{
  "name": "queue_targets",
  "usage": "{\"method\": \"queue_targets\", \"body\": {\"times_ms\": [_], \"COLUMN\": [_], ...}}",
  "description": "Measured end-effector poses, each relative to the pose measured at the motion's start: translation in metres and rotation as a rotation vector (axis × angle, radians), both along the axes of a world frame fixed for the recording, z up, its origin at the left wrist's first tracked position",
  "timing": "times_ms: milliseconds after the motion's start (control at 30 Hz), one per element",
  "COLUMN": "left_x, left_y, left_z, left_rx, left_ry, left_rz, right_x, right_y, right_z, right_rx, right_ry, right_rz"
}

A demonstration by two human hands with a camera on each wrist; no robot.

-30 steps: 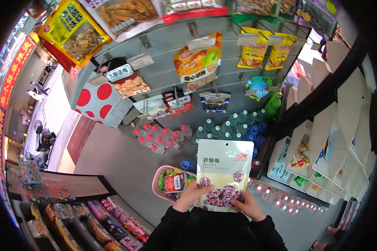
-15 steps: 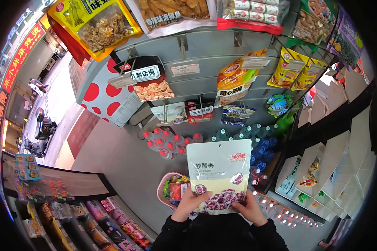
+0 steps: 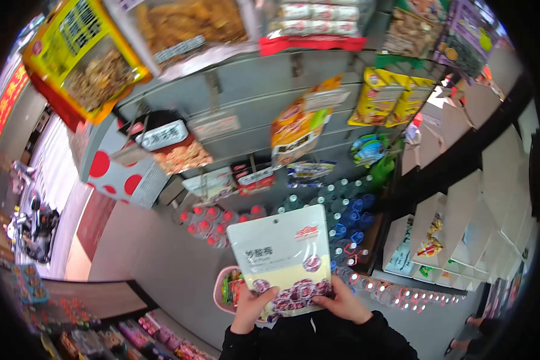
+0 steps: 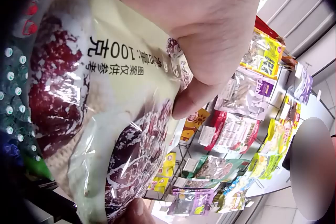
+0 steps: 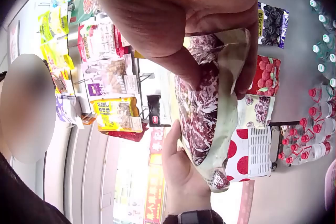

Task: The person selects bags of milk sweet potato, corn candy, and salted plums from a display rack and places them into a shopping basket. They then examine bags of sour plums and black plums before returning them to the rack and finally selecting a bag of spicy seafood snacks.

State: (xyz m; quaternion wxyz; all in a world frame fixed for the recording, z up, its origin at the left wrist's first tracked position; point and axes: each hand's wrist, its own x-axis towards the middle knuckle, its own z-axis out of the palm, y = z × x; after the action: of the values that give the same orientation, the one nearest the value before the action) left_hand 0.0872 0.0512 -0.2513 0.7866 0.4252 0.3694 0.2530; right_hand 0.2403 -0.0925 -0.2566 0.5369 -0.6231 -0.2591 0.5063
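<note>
A white and cream sour plum pouch (image 3: 282, 252) is held upright, its printed front facing the head camera. The left hand (image 3: 250, 307) grips its lower left edge, thumb on the front; the right hand (image 3: 345, 302) grips the lower right edge the same way. In the left wrist view the left hand (image 4: 197, 24) has its thumb along the pouch (image 4: 131, 98), and other fingertips show at the bottom. The right wrist view shows the right hand (image 5: 184, 14) pinching the pouch (image 5: 202, 113) between thumb and fingers, with the left hand (image 5: 186, 174) at its other end.
Hanging snack packs, among them an orange bag (image 3: 300, 123), fill the wall rack ahead. Below stand red-capped bottles (image 3: 207, 225) and blue bottles (image 3: 357, 219). A pink basket (image 3: 217, 291) holding packets is on the floor, left of the pouch. White shelves (image 3: 456, 222) line the right side.
The pouch and both hands have shifted left and slightly down in the head view, the pouch now tilting a little. Both hands keep their grip. The head view has moved back and forth over the rack.
</note>
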Motion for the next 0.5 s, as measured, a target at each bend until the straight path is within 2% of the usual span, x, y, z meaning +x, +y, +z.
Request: {"method": "queue_targets", "body": {"times_ms": [33, 100, 233, 300, 367, 500], "left_x": [0.003, 0.01, 0.028, 0.044, 0.06, 0.089], "left_y": [0.0, 0.001, 0.001, -0.001, -0.003, -0.013], "left_z": [0.001, 0.001, -0.001, 0.007, 0.009, -0.007], "left_rx": [0.005, 0.01, -0.048, -0.078, -0.049, 0.022], "left_ry": [-0.006, -0.002, 0.019, -0.028, -0.016, 0.005], "left_rz": [0.009, -0.008, -0.016, -0.022, -0.018, -0.071], "right_x": [0.002, 0.005, 0.023, 0.031, 0.042, 0.068], "right_y": [-0.001, -0.002, -0.009, -0.011, -0.014, -0.03], "right_z": [-0.003, -0.002, -0.003, -0.002, -0.001, -0.022], "right_rx": [-0.005, 0.045, 0.034, 0.132, 0.117, 0.067], "right_ry": [-0.013, -0.046, 0.016, 0.017, 0.108, -0.035], "right_rz": [0.034, -0.024, -0.036, -0.104, -0.138, -0.149]}}
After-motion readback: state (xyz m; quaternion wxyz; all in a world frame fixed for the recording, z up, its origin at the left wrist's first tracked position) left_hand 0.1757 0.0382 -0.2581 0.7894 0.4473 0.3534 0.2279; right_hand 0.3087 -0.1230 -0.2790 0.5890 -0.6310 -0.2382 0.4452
